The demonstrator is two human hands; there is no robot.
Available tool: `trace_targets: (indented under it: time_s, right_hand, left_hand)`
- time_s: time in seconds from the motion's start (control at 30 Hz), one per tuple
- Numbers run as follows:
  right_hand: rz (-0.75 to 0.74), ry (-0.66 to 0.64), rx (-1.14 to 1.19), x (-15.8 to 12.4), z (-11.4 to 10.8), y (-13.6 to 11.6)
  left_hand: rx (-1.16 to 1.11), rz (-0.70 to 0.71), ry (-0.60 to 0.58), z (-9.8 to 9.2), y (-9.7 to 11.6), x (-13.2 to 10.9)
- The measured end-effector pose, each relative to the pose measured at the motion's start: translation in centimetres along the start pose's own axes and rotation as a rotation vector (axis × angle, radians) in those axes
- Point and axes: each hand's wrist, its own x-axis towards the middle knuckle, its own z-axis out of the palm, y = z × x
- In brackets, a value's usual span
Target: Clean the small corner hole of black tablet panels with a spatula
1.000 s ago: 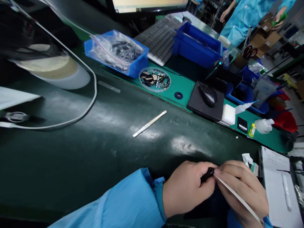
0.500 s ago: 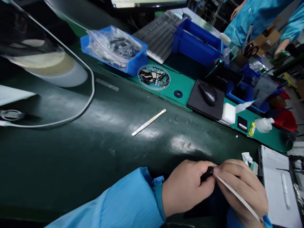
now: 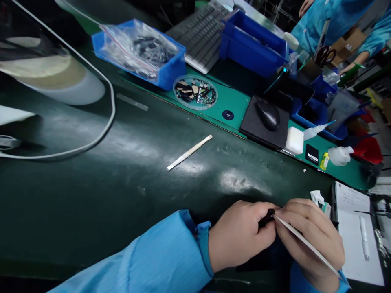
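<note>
My left hand (image 3: 244, 236) is closed round a small black part (image 3: 267, 215), which shows only at its end between thumb and curled fingers. Beside it, my right hand (image 3: 311, 240) pinches a thin white strip (image 3: 308, 245). The strip's narrow tip meets the black part, and its other end runs back toward my right wrist. The fingertips of both hands almost touch. On the dark green bench ahead of them lies a pale, flat-ended stick (image 3: 190, 152).
A blue bin of bagged parts (image 3: 171, 67), a round dish of small pieces (image 3: 195, 92) and a black mouse (image 3: 268, 115) line the raised green shelf. Written paper and a white pen (image 3: 364, 236) lie at right. A white cable (image 3: 105, 130) loops at left. Another person's blue sleeve (image 3: 378, 30) shows behind.
The whole scene has shifted slightly up and left in view as the head moved. Both hands keep their hold, with the strip's tip still at the black part.
</note>
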Motion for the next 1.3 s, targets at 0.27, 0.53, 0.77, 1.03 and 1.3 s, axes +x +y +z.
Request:
trace_targets:
  time_s: [0.27, 0.53, 0.77, 1.03, 1.3]
  right_hand:
    - [0.008, -0.046, 0.047, 0.75, -0.1, -0.47]
    - [0.008, -0.1, 0.027, 0.69, -0.31, -0.29]
    - [0.028, -0.107, 0.013, 0.72, -0.28, -0.24]
    - [0.038, -0.106, 0.029, 0.77, -0.24, -0.29]
    - [0.035, -0.082, 0.038, 0.85, -0.18, -0.01]
  left_hand:
    - [0.009, 0.005, 0.01, 0.06, -0.08, 0.04]
    - [0.036, -0.011, 0.0, 0.05, -0.31, 0.16]
    - [0.016, -0.012, 0.008, 0.16, -0.39, 0.04]
    - [0.011, -0.006, 0.029, 0.4, -0.64, 0.01]
    - [-0.008, -0.043, 0.021, 0.22, -0.28, 0.03]
